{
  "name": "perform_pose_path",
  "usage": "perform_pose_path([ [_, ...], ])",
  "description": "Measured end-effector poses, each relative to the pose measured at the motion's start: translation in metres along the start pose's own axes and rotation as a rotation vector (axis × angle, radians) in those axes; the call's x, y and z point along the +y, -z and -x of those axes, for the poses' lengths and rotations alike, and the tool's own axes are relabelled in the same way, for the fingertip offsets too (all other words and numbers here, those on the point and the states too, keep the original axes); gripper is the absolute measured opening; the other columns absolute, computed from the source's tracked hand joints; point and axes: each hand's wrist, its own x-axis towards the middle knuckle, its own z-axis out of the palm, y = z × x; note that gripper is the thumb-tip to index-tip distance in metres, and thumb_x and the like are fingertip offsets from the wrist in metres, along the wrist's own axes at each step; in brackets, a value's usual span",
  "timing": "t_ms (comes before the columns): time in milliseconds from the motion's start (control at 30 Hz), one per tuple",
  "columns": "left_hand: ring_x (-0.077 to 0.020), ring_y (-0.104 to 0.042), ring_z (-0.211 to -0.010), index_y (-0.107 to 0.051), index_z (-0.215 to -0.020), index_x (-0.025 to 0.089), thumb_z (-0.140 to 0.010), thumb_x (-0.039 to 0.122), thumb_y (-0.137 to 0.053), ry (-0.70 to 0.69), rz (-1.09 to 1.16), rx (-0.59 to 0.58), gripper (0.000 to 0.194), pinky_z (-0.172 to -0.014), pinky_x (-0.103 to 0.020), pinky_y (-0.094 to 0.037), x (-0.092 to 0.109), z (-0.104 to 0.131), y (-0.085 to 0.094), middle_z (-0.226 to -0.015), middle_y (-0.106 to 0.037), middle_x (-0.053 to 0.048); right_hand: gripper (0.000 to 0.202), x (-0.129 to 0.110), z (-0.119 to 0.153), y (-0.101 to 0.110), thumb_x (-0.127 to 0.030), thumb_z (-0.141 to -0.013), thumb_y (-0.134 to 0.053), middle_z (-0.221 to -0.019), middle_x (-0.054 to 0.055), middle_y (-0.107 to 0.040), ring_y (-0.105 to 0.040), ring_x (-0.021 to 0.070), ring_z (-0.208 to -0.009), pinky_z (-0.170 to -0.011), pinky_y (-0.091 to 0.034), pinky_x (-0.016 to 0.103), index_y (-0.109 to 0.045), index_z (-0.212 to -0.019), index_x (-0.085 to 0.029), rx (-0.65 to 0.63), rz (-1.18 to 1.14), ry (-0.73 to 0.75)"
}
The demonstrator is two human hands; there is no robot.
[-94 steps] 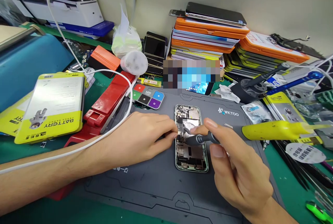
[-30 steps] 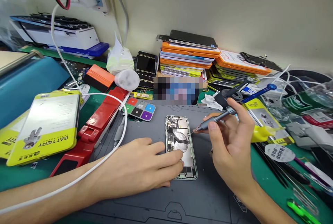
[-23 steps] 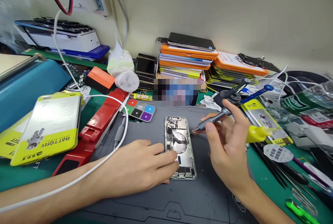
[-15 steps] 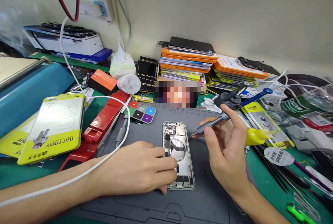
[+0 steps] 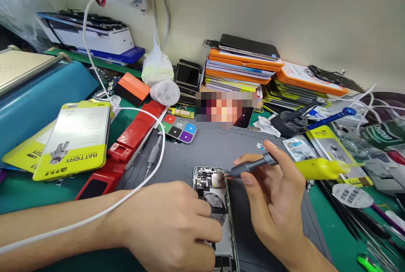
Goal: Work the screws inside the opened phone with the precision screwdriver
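Observation:
An opened smartphone (image 5: pixel 223 234) shows its bare inner parts, with a round coil in the middle and small metal plates near the top. My left hand (image 5: pixel 177 221) is closed on its left side, the fingers curled over the edge and covering part of the inside. In my right hand (image 5: pixel 278 192) is a slim grey screwdriver (image 5: pixel 251 165), pinched between thumb and fingers. Its tip is at the upper right of the phone's interior; whether it sits in a screw is too small to tell. A grey work mat (image 5: pixel 253 238) spreads beneath.
A white cable (image 5: pixel 126 200) runs across my left forearm. Left stand a red clamp-like tool (image 5: pixel 136 133) and yellow battery boxes (image 5: pixel 72 141). A coloured screw tray (image 5: pixel 177 127) is behind the phone. At right are a yellow bottle (image 5: pixel 316 168), tweezers and a blue-handled tool (image 5: pixel 335 117).
The phone has come nearer and appears raised and tilted, with my left hand on it. The screwdriver tip has moved from beside the phone's edge to its upper right interior. The camera view has shifted.

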Motion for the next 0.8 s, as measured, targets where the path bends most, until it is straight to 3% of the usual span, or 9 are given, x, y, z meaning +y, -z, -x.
perform_pose_path([
  [67,-0.0130,-0.040,-0.052,-0.051,-0.060,0.019,-0.088,0.033,-0.064,0.036,-0.062,0.185,0.033,-0.044,-0.035,-0.023,-0.004,0.000,0.002,-0.061,-0.050,0.001,0.068,0.000,0.003,-0.001,-0.001,-0.091,-0.051,-0.113,0.011,-0.057,-0.062,0.0137,-0.103,-0.083,-0.061,0.026,-0.029,-0.152,-0.021,-0.016,-0.001,0.028],
  [133,-0.0129,-0.040,-0.049,-0.049,-0.060,0.019,-0.089,0.033,-0.061,0.110,-0.124,0.254,0.035,-0.044,-0.035,-0.022,-0.011,0.001,0.003,-0.054,-0.047,0.003,0.069,0.000,0.005,-0.002,0.001,-0.090,-0.050,-0.111,0.011,-0.057,-0.063,0.0137,-0.102,-0.080,-0.061,0.025,-0.029,-0.152,-0.021,-0.024,-0.015,0.041],
  [333,-0.0133,-0.048,-0.048,-0.054,-0.068,0.020,-0.096,0.036,-0.054,0.204,-0.201,0.098,0.032,-0.047,-0.035,-0.029,-0.023,0.007,0.003,-0.056,-0.056,0.004,0.069,0.001,0.007,-0.003,0.002,-0.089,-0.051,-0.114,0.013,-0.058,-0.064,0.0152,-0.101,-0.077,-0.062,0.027,-0.031,-0.151,-0.021,-0.042,-0.019,0.035],
  [600,-0.0167,-0.050,-0.044,-0.066,-0.067,0.017,-0.094,0.037,-0.054,0.111,-0.458,0.092,0.037,-0.040,-0.034,-0.033,-0.010,0.007,0.000,-0.053,-0.056,-0.001,0.078,0.004,0.011,-0.002,0.008,-0.085,-0.051,-0.116,0.014,-0.057,-0.063,0.0191,-0.106,-0.080,-0.064,0.033,-0.030,-0.154,-0.021,-0.109,-0.043,0.100],
  [800,-0.0167,-0.052,-0.043,-0.073,-0.075,0.015,-0.095,0.035,-0.054,0.140,-0.436,0.075,0.034,-0.038,-0.035,-0.034,-0.010,0.009,0.000,-0.052,-0.058,0.000,0.081,0.007,0.012,-0.001,0.010,-0.082,-0.051,-0.117,0.013,-0.056,-0.062,0.0177,-0.105,-0.081,-0.064,0.033,-0.028,-0.154,-0.019,-0.156,-0.086,0.116],
])
